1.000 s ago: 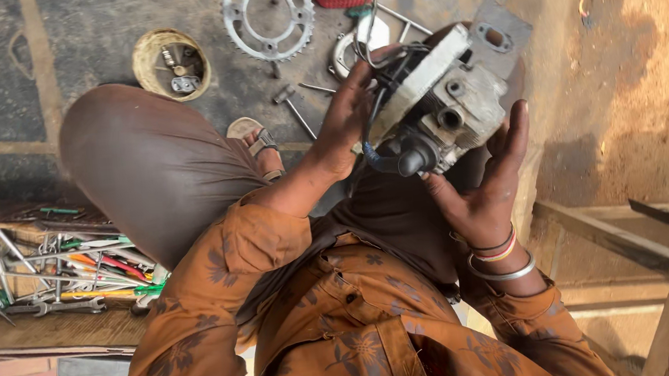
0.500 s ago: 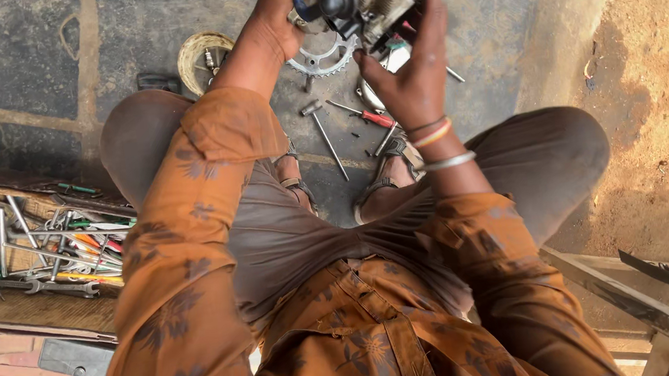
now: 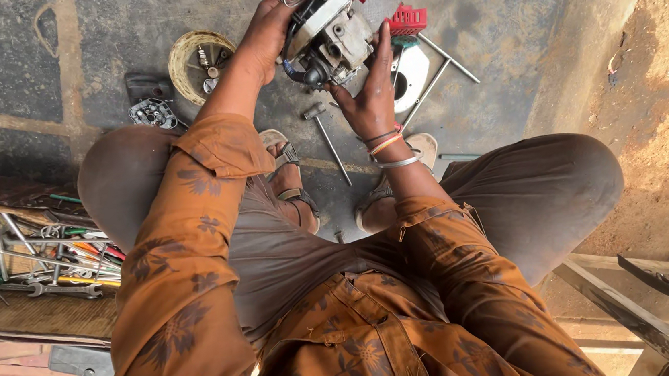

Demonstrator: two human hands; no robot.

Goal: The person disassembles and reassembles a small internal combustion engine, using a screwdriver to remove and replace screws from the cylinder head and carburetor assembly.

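Small grey engine block (image 3: 329,39), grimy, black hose attached, held tilted above stone floor.

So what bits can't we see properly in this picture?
- Head view: the far side of the small engine is hidden by the left hand and right hand.
- Its top wires run off the upper edge.
- The tools at the left are too tangled to tell apart.
- The metal frame is cut off bottom right.

You have one small engine (image 3: 327,37), two red plastic parts (image 3: 406,20), one T-handle wrench (image 3: 432,81), one hammer (image 3: 325,137) and two sandals (image 3: 292,177).
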